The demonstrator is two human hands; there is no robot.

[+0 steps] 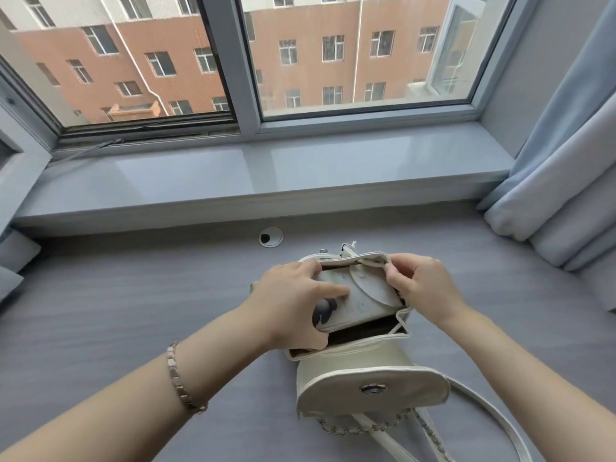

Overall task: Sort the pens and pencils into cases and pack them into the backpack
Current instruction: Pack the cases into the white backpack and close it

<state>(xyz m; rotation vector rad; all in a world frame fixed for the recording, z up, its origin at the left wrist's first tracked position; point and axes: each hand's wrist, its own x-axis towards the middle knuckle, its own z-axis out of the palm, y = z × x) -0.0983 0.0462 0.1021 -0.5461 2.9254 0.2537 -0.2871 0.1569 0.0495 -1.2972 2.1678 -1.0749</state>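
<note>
A case [358, 300] is clamped in the left hand [293, 305] and half sunk in the backpack [370, 385]; its rim is pinched wide by the right hand [421, 288]. Packing is under way; pushing deeper seems needed.

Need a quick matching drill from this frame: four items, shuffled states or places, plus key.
Items:
1. left hand
2. right hand
3. pencil case
4. bracelet

States:
A. pulls back the rim of the backpack
B. around the left wrist
C. grips the pencil case
D. partway into the backpack's open mouth

Pairs: 1-C, 2-A, 3-D, 4-B
</note>
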